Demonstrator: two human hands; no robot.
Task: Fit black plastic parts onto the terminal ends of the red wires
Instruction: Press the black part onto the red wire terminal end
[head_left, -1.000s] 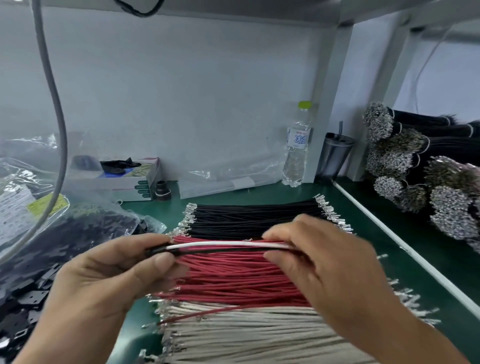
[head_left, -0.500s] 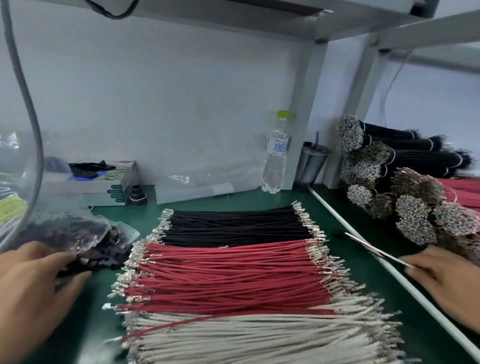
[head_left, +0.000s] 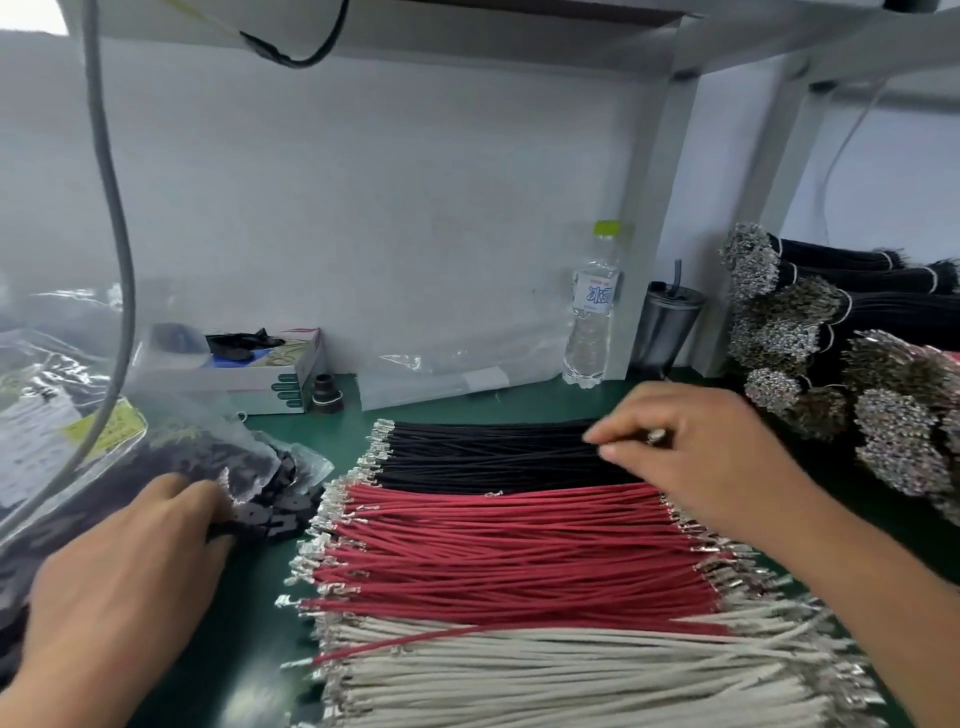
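Note:
Red wires (head_left: 519, 551) with metal terminals at both ends lie in a flat row mid-bench, between a row of black wires (head_left: 483, 452) behind and white wires (head_left: 571, 675) in front. Loose black plastic parts (head_left: 270, 499) spill from the mouth of a clear bag (head_left: 171, 436) on the left. My left hand (head_left: 135, 566) reaches into that pile, with thumb and fingertips closed around a part at its edge. My right hand (head_left: 706, 457) hovers over the right end of the black wires, its thumb and forefinger pinching there.
Tied bundles of terminated wires (head_left: 841, 374) are stacked at the right. At the back wall stand a water bottle (head_left: 592, 312), a dark cup (head_left: 667, 332), a small box (head_left: 244, 369) and a flat plastic bag (head_left: 447, 369). A grey cable (head_left: 117, 218) hangs at the left.
Both hands let go of the wire set they held a second ago. My left hand went down into the black parts; my right hand swung out right, then came back onto the black wires.

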